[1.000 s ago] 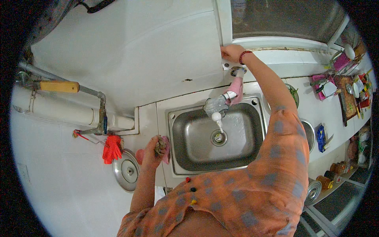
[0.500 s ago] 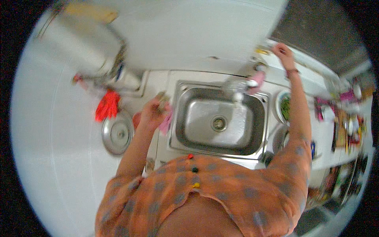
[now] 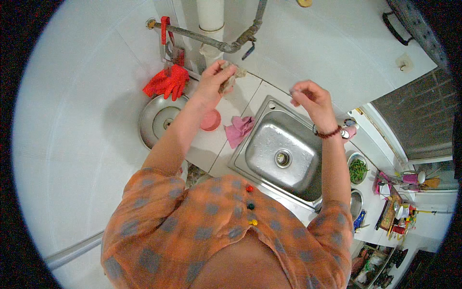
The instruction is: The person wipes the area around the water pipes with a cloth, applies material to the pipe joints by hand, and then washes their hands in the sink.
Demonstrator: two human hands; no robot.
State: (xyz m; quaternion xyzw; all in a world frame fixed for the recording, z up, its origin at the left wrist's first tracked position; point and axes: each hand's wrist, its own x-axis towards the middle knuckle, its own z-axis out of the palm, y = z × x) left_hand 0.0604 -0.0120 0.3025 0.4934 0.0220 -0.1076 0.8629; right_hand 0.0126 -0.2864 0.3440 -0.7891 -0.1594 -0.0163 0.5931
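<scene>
My left hand is closed around a crumpled grey-beige rag, raised above the counter left of the sink. My right hand is up over the far edge of the steel sink, a dark beaded bracelet on its wrist. Its fingers are curled with the tips together; a small greyish spot shows there, too small to name. A pink cloth lies against the sink's left rim. Beside my left forearm sits a small pink bowl. The tap is mostly hidden behind my right wrist.
Red rubber gloves hang by the wall above a round metal lid. A grey pipe with a valve crosses ahead of my left hand. Right of the sink stand a bowl of green vegetables and a metal pan.
The view has turned toward the left wall. My right hand has left the windowsill and come over the sink's far side. My left hand, still holding the rag, has risen and moved forward.
</scene>
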